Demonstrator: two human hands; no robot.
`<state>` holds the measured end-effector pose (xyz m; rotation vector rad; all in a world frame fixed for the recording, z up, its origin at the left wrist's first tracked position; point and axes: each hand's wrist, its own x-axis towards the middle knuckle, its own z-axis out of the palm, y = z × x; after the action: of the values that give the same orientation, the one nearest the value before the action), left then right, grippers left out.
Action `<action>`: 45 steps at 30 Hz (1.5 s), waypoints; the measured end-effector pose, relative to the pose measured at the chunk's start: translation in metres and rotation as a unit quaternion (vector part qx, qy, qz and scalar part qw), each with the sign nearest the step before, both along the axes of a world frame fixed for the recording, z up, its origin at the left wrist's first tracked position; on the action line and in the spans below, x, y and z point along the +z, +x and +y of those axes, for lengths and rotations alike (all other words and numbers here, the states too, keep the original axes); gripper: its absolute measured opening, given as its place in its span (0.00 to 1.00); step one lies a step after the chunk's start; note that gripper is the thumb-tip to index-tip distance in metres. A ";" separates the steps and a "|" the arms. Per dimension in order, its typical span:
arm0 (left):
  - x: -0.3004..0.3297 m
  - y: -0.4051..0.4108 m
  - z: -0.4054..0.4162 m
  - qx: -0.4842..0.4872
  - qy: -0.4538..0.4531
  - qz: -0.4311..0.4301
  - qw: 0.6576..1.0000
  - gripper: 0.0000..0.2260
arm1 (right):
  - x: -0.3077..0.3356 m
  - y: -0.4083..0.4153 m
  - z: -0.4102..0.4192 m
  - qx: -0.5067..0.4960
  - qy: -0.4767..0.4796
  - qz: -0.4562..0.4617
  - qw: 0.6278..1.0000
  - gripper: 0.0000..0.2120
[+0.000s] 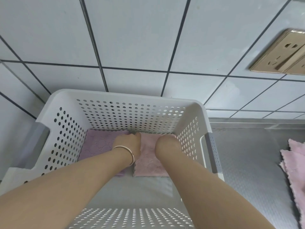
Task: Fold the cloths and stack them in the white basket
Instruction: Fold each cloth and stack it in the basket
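Note:
The white perforated basket point(69, 129) stands against the tiled wall. On its floor a folded purple cloth point(97, 142) lies at the left, with a folded pink cloth point(148, 162) beside it on the right. Both my arms reach down into the basket. My left hand point(130, 142), a bangle on its wrist, has its fingers curled at the pink cloth's far left edge. My right hand point(166, 142) is down on the pink cloth's far right part, its fingers hidden under the hand. More pink cloths point(295, 162) lie on the steel counter to the right.
The basket's grey handle point(212, 151) faces the steel counter point(250, 162). A gold wall socket point(280, 53) sits on the tiled wall at the upper right. The basket's near wall point(132, 219) is just below my arms.

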<state>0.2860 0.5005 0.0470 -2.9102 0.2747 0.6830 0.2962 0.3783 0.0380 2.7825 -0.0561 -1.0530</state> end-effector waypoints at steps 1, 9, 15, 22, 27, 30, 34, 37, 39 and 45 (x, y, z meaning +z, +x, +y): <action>0.002 0.000 -0.001 -0.004 -0.005 0.007 1.000 0.17 | 0.002 -0.001 0.002 0.033 -0.021 -0.002 0.999 0.17; 0.089 -0.013 -0.013 0.014 -0.104 -0.016 0.994 0.07 | 0.099 -0.035 0.015 0.045 0.081 -0.121 0.988 0.12; 0.159 -0.074 -0.036 -0.006 -0.284 -0.214 0.935 0.07 | 0.174 -0.102 -0.026 0.030 0.199 -0.319 0.926 0.09; 0.175 -0.149 -0.128 -0.077 -0.416 -0.281 0.862 0.08 | 0.170 -0.181 -0.116 -0.057 0.216 -0.555 0.802 0.05; 0.144 -0.194 -0.227 -0.072 -0.459 -0.244 0.851 0.17 | 0.147 -0.234 -0.216 -0.079 0.179 -0.540 0.819 0.02; 0.119 -0.222 -0.293 -0.066 -0.461 -0.208 0.860 0.14 | 0.122 -0.263 -0.281 -0.097 0.188 -0.502 0.838 0.04; 0.080 -0.248 -0.376 -0.067 -0.404 -0.125 0.904 0.10 | 0.087 -0.300 -0.365 -0.149 0.180 -0.363 0.902 0.07; 0.049 -0.264 -0.421 -0.068 -0.352 -0.075 0.931 0.07 | 0.054 -0.327 -0.410 -0.219 0.198 -0.270 0.916 0.09; 0.029 -0.274 -0.437 -0.073 -0.315 -0.041 0.945 0.07 | 0.027 -0.341 -0.431 -0.251 0.186 -0.238 0.920 0.11; 0.001 -0.291 -0.463 -0.074 -0.269 0.022 0.960 0.06 | -0.033 -0.364 -0.472 -0.294 0.115 -0.214 0.924 0.14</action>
<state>-0.0052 0.0373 0.0484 -3.3284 0.7878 0.7443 -0.0678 -0.0937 0.0046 3.2487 -0.9269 -0.5270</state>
